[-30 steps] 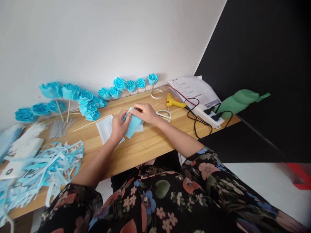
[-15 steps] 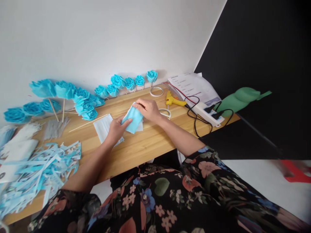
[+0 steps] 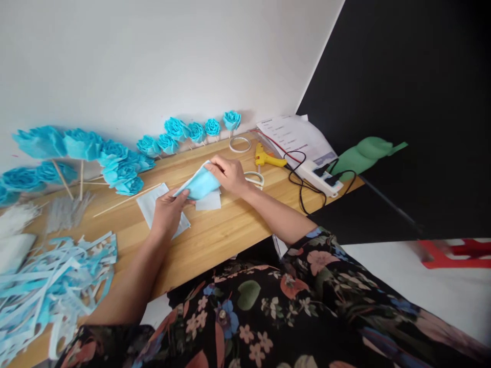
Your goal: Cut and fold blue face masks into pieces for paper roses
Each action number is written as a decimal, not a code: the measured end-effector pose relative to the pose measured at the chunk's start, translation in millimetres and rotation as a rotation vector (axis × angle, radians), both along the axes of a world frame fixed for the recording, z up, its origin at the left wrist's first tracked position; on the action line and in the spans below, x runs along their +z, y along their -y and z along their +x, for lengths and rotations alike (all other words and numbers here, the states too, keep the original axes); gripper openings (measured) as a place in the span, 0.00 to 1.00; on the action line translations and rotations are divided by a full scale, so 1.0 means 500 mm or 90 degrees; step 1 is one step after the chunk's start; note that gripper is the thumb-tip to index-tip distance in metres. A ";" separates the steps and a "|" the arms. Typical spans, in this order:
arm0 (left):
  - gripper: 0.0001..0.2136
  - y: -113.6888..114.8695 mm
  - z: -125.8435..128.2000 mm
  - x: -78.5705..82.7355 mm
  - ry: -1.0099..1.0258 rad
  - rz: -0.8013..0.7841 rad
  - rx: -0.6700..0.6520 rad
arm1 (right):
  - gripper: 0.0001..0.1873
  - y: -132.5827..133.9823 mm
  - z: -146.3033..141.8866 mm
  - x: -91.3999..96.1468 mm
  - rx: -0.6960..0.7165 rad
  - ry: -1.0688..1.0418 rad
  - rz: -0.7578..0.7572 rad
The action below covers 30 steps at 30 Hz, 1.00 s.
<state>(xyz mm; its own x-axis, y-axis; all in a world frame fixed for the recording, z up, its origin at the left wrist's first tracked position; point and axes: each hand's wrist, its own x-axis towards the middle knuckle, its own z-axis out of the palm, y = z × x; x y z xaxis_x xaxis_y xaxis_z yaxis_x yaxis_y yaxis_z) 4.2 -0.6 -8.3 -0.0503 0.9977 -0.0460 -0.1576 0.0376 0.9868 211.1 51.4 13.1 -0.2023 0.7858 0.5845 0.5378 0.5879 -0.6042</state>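
Drawn toward 8 o'clock since the earlier frame with left hand [image 3: 168, 208], pinching blue sheet [image 3: 203, 185] there and at 2 o'clock with right hand [image 3: 229, 176], above table [image 3: 230, 222]; judged at spreading-out step, next calling for even tension between both pinches.

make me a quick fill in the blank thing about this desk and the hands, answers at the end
1. The left hand and right hand hold one thin light-blue sheet; the ____ hand is closer to the yellow plastic glue gun.
2. Exactly ____ black plugs sit in the long white power strip.
3. The heap of thin blue-and-white strips lies nearer the ____ hand.
4. Behind the ruffled bright-blue flowers rises a plain pale ____.

Missing words: right; two; left; wall
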 end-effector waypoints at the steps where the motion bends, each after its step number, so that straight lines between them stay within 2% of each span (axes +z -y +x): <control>1: 0.18 0.000 0.000 -0.002 0.026 -0.002 -0.004 | 0.25 0.000 0.000 0.000 -0.010 0.005 -0.004; 7: 0.18 0.004 0.001 0.002 0.039 0.013 -0.063 | 0.23 -0.001 0.002 -0.001 -0.021 0.034 0.001; 14: 0.30 0.015 0.016 0.039 -0.079 -0.029 -0.120 | 0.22 0.008 -0.008 -0.002 0.037 0.123 0.002; 18: 0.22 0.026 0.021 0.044 -0.164 -0.067 -0.161 | 0.23 0.014 -0.019 -0.008 0.108 0.135 0.031; 21: 0.18 0.032 0.020 0.028 -0.179 -0.044 -0.145 | 0.22 0.020 -0.025 -0.012 0.151 0.093 0.034; 23: 0.17 0.031 0.018 0.016 -0.164 -0.040 -0.129 | 0.22 0.022 -0.025 -0.010 0.167 0.035 -0.004; 27: 0.18 0.021 0.016 0.011 -0.012 -0.054 -0.034 | 0.25 0.022 -0.017 0.003 0.201 -0.102 -0.148; 30: 0.19 0.014 0.019 0.019 0.092 -0.036 0.029 | 0.26 0.024 -0.016 0.012 0.238 -0.131 -0.223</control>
